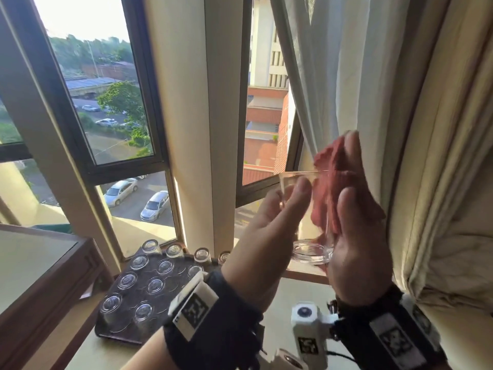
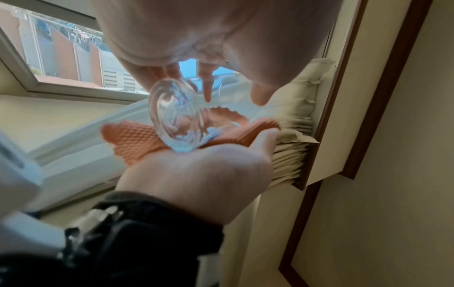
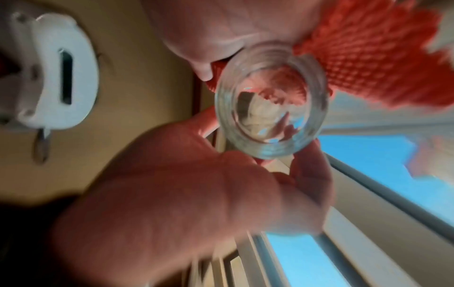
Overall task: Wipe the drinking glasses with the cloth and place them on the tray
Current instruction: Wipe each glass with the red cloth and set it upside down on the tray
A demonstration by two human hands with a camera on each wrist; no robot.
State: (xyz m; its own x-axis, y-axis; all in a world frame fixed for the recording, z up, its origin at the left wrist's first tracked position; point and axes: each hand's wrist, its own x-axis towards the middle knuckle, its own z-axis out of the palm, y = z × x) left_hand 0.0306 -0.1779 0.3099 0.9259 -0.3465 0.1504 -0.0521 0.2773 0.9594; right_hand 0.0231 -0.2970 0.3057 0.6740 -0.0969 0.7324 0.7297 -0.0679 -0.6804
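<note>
My left hand [image 1: 290, 201] grips a clear drinking glass [image 1: 312, 253] from the left and holds it upright in the air in front of the window. My right hand [image 1: 349, 182] presses an orange-red cloth [image 1: 330, 182] flat against the glass's right side, fingers straight. Both wrist views look at the thick base of the glass [image 2: 172, 120] [image 3: 270, 108], with the cloth [image 2: 132, 139] [image 3: 368, 58] lying on my right palm [image 2: 196, 174]. Low at the left, a dark tray [image 1: 120, 333] holds several upturned glasses [image 1: 155, 285].
More upturned glasses [image 1: 174, 249] stand along the tray's far edge by the window frame. A wooden table [image 1: 40, 276] borders the tray on the left. A cream curtain [image 1: 426, 182] hangs close behind my right hand. The sill ledge [image 1: 298, 273] runs below the held glass.
</note>
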